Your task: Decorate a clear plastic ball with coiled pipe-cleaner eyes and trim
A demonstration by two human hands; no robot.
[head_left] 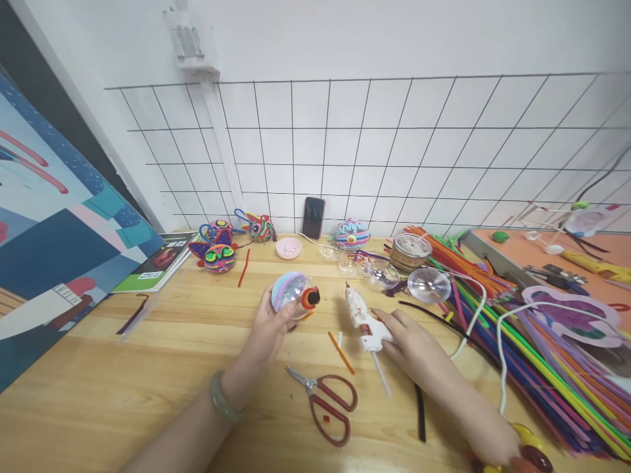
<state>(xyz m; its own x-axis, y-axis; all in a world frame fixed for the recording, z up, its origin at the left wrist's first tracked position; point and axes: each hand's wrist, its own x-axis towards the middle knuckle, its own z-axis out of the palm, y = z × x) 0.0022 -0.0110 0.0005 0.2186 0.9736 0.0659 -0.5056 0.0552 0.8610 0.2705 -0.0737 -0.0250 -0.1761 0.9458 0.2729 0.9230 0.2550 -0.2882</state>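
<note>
My left hand (pixel 274 318) is closed around a clear plastic ball (pixel 290 292), partly wrapped in pastel blue and purple strands. A red, orange and black coiled piece (pixel 310 298) sits on the ball's right side, by my thumb. In my right hand (pixel 405 334) is a white hot glue gun (pixel 363 320), its nozzle tilted up and leftward, apart from the ball. A glue stick (pixel 381 374) sticks out of its back end. Below and between my hands lie scissors with red handles (pixel 335 404) and an orange pipe cleaner piece (pixel 341 353).
Several colourful wrapped ornaments (pixel 219 256) and a phone (pixel 314 217) stand along the wall. Behind my hands are a pink dish (pixel 288 247), clear half-shells (pixel 430 285) and a round tin (pixel 411 251). Bundled pipe cleaners (pixel 537 368) and the white cord (pixel 501 355) occupy the right side.
</note>
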